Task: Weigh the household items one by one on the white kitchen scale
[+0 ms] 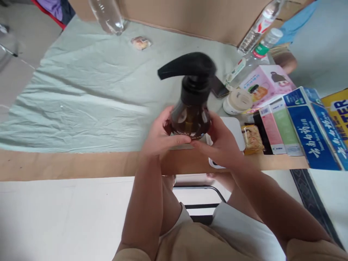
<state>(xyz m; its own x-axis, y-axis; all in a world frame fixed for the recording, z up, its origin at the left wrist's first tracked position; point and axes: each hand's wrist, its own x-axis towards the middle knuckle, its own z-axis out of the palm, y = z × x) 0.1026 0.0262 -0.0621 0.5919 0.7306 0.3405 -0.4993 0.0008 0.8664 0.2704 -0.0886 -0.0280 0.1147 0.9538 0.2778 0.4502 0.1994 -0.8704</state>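
Observation:
A dark brown pump bottle [190, 117] with a black pump head is held upright above the table's front edge. Its spout points to the left. My left hand [163, 136] wraps around the bottle's left side, thumb across the front near the base. On the other side, my right hand [220, 139] grips it in the same way, with the two thumb tips nearly meeting. The fingers behind the bottle are hidden. Beneath my right hand lies a white flat object [233, 130], partly covered by the hand.
A pale green cloth [95, 90] covers the table. At its back are a clear bottle [107, 16] and a small wrapped snack [141, 43]. Along the right stand plastic bottles, a lidded cup [237, 101], a pink box [268, 85], blue boxes [310, 127] and a packaged snack [252, 139].

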